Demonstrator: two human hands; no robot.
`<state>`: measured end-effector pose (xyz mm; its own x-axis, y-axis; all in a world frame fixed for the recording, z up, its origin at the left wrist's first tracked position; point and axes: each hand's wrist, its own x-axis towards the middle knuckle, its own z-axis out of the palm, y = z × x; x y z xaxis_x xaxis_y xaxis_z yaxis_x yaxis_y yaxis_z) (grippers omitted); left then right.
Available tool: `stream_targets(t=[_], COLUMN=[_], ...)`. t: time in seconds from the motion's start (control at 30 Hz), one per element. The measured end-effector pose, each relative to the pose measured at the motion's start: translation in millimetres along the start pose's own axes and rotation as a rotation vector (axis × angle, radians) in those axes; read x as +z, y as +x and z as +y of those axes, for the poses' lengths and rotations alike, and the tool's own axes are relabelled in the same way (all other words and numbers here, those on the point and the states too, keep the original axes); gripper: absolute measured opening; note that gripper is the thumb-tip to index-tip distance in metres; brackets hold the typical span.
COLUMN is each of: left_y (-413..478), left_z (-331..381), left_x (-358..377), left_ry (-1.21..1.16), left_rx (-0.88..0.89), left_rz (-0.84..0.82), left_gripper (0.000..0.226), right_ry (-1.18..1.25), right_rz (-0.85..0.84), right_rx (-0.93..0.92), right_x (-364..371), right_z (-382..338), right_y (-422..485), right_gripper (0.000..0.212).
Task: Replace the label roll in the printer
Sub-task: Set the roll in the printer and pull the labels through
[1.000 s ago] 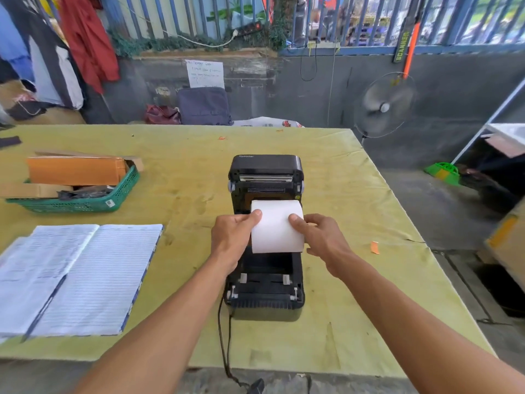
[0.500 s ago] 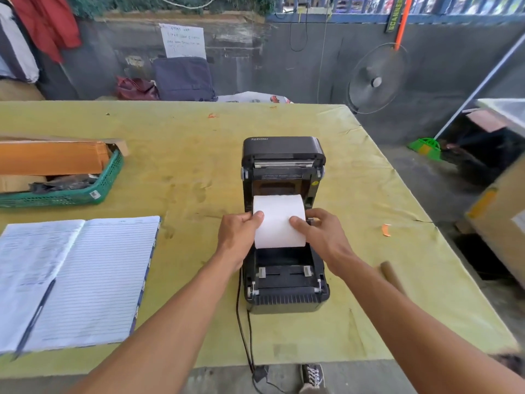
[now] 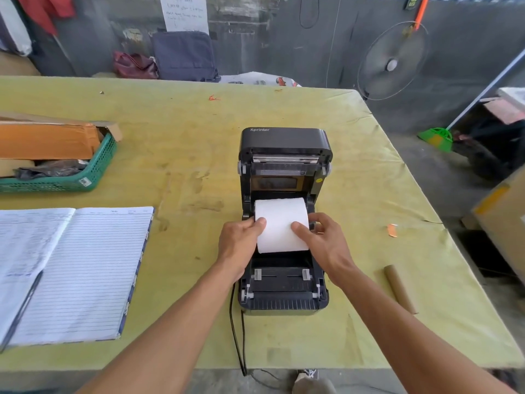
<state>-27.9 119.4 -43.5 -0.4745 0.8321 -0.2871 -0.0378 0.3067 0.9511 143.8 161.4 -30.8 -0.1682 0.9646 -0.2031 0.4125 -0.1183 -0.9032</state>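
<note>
Both hands clamp roll (image 3: 281, 223) by ends: left hand (image 3: 238, 243), right hand (image 3: 324, 243). Roll sits in open printer (image 3: 284, 297) bay, mid-tabletop (image 3: 184, 132). Likely light, firm; outer wrap loose, so hold ends.

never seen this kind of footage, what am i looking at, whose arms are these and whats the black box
There is no robot here. The picture comes from a camera worn on a person's head, looking forward and down, so the two arms are that person's own. The black box is a label printer with its lid swung up, standing on a yellow-green table. The left hand and right hand hold a white roll of labels by its ends, thumbs on top, at the printer's open bay. Also on the table: an open lined notebook with a pen on it, a green basket of cardboard, and a bare cardboard tube to the right, probably the old roll's core.
</note>
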Motion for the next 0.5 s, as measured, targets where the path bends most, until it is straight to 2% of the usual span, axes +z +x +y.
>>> stream_targets(t=[0.1,0.2,0.27,0.5], left_y=[-0.8,-1.7,-1.1,0.5], left_z=[-5.2,-5.5,-4.8,-4.9], left_x=[-1.8,-3.0,-3.9,-4.3], left_ry=[-0.025,-0.007,0.010,0.023], left_rx=[-0.011,-0.005,0.004,0.006], left_rz=[-0.008,-0.033,-0.049,-0.042], left_gripper=[0.014,0.036,0.043,0.040], right_ry=[-0.009,0.008,0.031,0.028], right_rz=[0.013,0.037,0.050,0.045], right_rx=[-0.020,-0.028,-0.045,-0.043], right_x=[1.7,3.9,5.7,6.1], right_z=[3.0,7.2,10.0,12.7], right_y=[-1.1,-3.6,-5.4,-5.6], right_gripper=[0.059,0.051,0.047,0.047])
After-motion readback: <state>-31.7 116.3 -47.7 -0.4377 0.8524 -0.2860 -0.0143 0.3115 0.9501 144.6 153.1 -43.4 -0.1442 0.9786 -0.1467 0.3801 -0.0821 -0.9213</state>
